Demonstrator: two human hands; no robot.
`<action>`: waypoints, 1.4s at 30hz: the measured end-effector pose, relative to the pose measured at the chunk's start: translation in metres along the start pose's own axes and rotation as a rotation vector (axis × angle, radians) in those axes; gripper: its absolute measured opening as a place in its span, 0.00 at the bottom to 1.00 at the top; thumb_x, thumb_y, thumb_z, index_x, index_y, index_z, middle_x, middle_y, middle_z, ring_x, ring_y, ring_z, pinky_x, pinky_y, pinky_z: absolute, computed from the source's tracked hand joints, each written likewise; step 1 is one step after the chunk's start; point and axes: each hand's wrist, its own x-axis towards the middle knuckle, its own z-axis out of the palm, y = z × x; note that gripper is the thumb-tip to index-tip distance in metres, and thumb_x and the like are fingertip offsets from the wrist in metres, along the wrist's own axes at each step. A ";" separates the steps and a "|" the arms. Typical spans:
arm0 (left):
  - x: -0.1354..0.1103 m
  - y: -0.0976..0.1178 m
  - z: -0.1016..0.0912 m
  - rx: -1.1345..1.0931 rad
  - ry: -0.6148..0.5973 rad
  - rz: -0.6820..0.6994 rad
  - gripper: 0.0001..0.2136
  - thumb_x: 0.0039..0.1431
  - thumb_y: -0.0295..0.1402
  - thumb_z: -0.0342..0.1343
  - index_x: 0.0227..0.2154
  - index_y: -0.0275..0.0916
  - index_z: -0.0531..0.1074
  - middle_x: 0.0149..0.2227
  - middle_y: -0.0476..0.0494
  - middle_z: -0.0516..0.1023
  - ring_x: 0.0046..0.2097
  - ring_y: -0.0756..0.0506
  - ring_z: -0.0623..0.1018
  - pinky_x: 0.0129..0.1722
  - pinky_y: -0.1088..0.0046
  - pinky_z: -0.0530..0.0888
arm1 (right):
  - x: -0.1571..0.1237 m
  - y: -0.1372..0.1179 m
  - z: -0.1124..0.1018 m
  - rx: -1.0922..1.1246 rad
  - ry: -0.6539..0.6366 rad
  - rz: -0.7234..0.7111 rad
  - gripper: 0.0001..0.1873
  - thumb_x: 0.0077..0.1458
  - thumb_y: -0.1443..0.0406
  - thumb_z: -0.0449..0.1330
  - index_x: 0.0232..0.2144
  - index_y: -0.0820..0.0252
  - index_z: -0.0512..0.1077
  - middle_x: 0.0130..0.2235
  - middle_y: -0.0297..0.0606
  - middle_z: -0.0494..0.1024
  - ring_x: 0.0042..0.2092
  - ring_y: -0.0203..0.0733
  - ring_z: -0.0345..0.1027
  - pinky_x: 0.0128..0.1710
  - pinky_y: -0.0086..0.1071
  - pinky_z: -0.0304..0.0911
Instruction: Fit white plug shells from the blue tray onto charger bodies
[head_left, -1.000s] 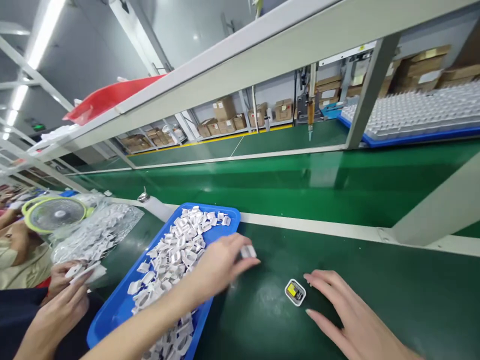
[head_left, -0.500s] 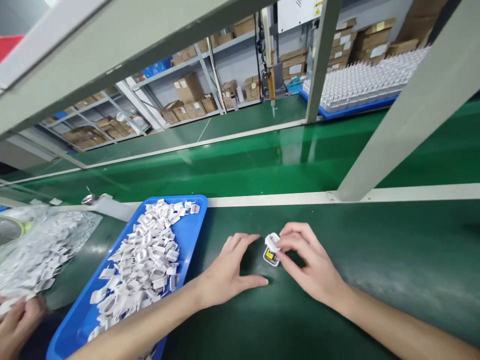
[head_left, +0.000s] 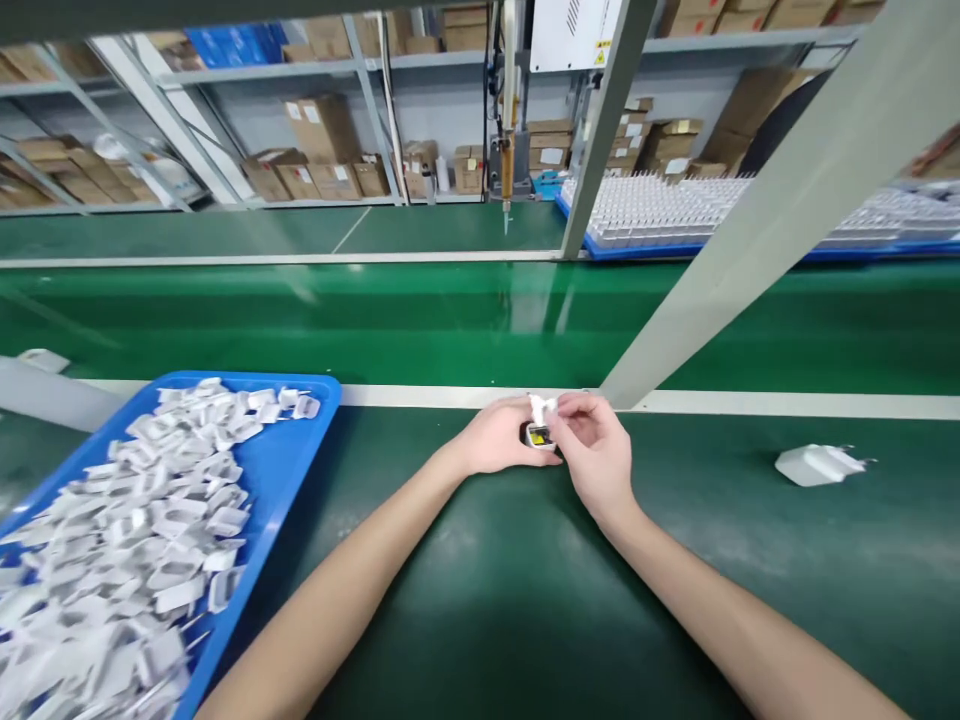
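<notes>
My left hand (head_left: pixel 498 436) is curled round a small white charger housing (head_left: pixel 531 441), thumb on the near side and fingers on the far side. The housing's open top faces me and shows a yellow part inside. Between the fingertips of my right hand (head_left: pixel 602 450) is a white plug cover (head_left: pixel 541 408), tilted at the far edge of the opening. My fingers partly hide both pieces. Left of my forearm, a blue tray (head_left: pixel 289 470) holds a loose heap of similar white covers (head_left: pixel 176 540).
A white charger with two pins (head_left: pixel 819 465) lies on the green bench to the right. A slanting grey post (head_left: pixel 720 290) rises beyond my right hand. Past the green belt (head_left: pixel 405 320) stand a dispensing nozzle (head_left: pixel 508 175) and trays of upright white chargers (head_left: pixel 660 215).
My left hand has closed round the housing, which stood between my open fingers before. The right hand still pinches the cover. My view has levelled and swung right, bringing the pinned charger into sight.
</notes>
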 end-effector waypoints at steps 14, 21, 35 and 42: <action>-0.008 -0.003 0.006 0.377 0.017 -0.149 0.17 0.57 0.43 0.63 0.43 0.38 0.70 0.35 0.43 0.79 0.40 0.36 0.79 0.38 0.64 0.70 | -0.001 -0.009 -0.002 -0.397 -0.250 -0.036 0.11 0.61 0.63 0.61 0.46 0.58 0.73 0.42 0.37 0.70 0.40 0.44 0.64 0.41 0.36 0.62; -0.016 -0.004 -0.011 0.156 -0.043 -0.091 0.17 0.52 0.46 0.67 0.29 0.41 0.67 0.30 0.50 0.76 0.38 0.42 0.78 0.32 0.70 0.66 | -0.005 -0.002 -0.007 -0.408 -0.172 -0.001 0.09 0.68 0.63 0.57 0.48 0.58 0.69 0.41 0.38 0.71 0.40 0.44 0.66 0.40 0.34 0.63; -0.017 -0.010 -0.013 0.082 -0.072 -0.089 0.16 0.52 0.46 0.67 0.34 0.42 0.71 0.30 0.51 0.76 0.39 0.41 0.77 0.33 0.70 0.65 | -0.007 0.001 -0.009 -0.430 -0.185 0.050 0.08 0.68 0.61 0.61 0.46 0.57 0.70 0.39 0.35 0.71 0.38 0.42 0.65 0.38 0.34 0.62; -0.016 -0.013 -0.012 -0.009 -0.028 -0.144 0.18 0.48 0.45 0.72 0.33 0.41 0.71 0.29 0.54 0.74 0.37 0.44 0.75 0.31 0.71 0.62 | -0.005 -0.003 -0.009 -0.453 -0.220 -0.003 0.06 0.69 0.60 0.64 0.41 0.56 0.75 0.41 0.37 0.70 0.40 0.43 0.65 0.40 0.34 0.61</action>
